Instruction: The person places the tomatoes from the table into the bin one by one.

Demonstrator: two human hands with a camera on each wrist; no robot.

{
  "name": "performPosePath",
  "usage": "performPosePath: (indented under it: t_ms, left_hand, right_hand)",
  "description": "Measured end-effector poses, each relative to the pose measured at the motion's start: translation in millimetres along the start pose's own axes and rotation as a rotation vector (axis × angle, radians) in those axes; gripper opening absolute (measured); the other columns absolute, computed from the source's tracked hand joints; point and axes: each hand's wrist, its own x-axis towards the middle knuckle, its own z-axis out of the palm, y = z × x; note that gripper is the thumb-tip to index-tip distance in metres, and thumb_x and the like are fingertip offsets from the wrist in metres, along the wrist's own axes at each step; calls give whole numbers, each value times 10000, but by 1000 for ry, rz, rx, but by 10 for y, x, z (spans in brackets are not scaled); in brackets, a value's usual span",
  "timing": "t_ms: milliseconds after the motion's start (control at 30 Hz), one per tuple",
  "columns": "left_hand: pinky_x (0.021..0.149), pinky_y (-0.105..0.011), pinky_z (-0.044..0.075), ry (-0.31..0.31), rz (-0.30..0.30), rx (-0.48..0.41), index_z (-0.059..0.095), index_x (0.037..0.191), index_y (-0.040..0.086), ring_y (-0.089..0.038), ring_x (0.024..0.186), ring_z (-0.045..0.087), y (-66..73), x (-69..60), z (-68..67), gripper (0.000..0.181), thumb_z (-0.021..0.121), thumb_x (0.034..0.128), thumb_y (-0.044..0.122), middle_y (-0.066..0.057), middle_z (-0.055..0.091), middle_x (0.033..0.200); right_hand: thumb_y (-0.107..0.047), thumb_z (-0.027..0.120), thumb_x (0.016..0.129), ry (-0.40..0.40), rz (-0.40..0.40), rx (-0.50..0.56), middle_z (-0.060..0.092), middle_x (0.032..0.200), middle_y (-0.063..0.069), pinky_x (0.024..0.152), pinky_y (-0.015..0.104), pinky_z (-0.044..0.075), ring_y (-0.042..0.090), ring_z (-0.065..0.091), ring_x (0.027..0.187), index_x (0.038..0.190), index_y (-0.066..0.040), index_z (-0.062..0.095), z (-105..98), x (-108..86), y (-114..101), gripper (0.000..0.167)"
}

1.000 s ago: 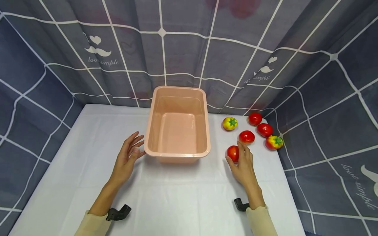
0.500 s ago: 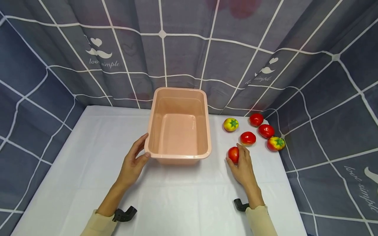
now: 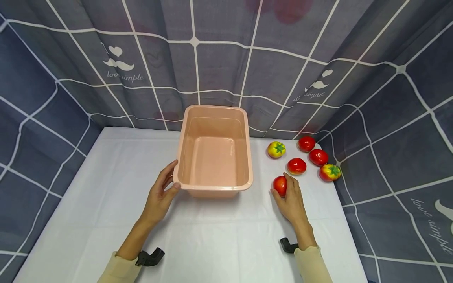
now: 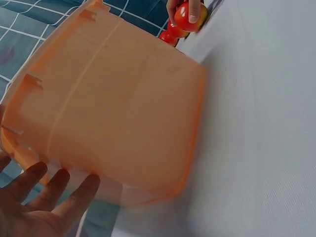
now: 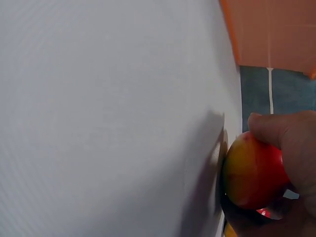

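Note:
An empty pink plastic bin (image 3: 213,187) stands at the middle of the white table. My left hand (image 3: 158,201) touches its near left corner, thumb at the rim; in the left wrist view the spread fingers of that hand (image 4: 49,202) lie against the bin's outer wall (image 4: 123,108). To the right of the bin, my right hand (image 3: 291,200) grips a red fruit (image 3: 279,185) between thumb and fingers. The right wrist view shows this fruit (image 5: 254,173) as red with a yellow-green side, held low by the hand (image 5: 301,153) at the table.
Behind the right hand lie a yellow-green fruit (image 3: 276,149), a red one (image 3: 296,166), two more red ones (image 3: 306,144) (image 3: 318,157) and a red-yellow one (image 3: 330,172) near the table's right edge. A dark checked curtain (image 3: 219,67) surrounds the table's back and sides.
My left hand has moved right and come up against the bin's near left corner. The right hand has stayed around the red fruit, with hardly any movement.

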Motion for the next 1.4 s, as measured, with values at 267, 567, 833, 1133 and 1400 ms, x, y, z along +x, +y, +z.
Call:
performPosePath:
  t_ms: [267, 567, 833, 1133, 1400]
  left_hand:
    - [1034, -172, 584, -1, -16, 6, 327, 1703, 184, -231, 1449, 529, 22, -6, 10, 694, 551, 1083, -33, -137, 350, 1717]
    - [1029, -167, 584, 4, -12, 12, 326, 1705, 176, -235, 1453, 526, 6, -7, 12, 691, 547, 1085, -32, -151, 353, 1715]
    - [1030, -163, 580, 9, -17, 11, 329, 1704, 192, -164, 1436, 539, 19, -3, 19, 689, 545, 1087, -24, -134, 359, 1719]
    - [1028, -161, 580, 9, -41, 8, 323, 1707, 210, -135, 1437, 536, 11, -19, 16, 688, 545, 1093, -8, -130, 353, 1720]
    - [1039, -155, 571, 2, -56, 21, 315, 1709, 236, -120, 1442, 522, 39, -21, 23, 687, 543, 1100, 15, -94, 337, 1733]
  right_hand:
    - [-289, 797, 976, 34, -37, -1, 431, 1586, 256, 1196, 719, 437, 475, 489, 1428, 1643, -96, 357, -33, -7, -22, 822]
    - [-329, 836, 939, 115, -137, 11, 478, 1602, 177, 1171, 693, 481, 400, 520, 1432, 1638, -153, 390, -174, -19, -235, 848]
    - [-335, 872, 897, 256, -226, 52, 564, 1519, 182, 1086, 677, 555, 392, 595, 1346, 1592, -118, 467, -327, -23, -643, 833]
    - [-319, 906, 855, 310, -329, 99, 600, 1469, 172, 1040, 646, 597, 366, 628, 1315, 1581, -118, 494, -441, -28, -1073, 858]
    - [-326, 900, 865, 312, -419, 138, 605, 1504, 127, 1077, 578, 601, 313, 630, 1358, 1578, -141, 503, -402, 7, -1346, 836]
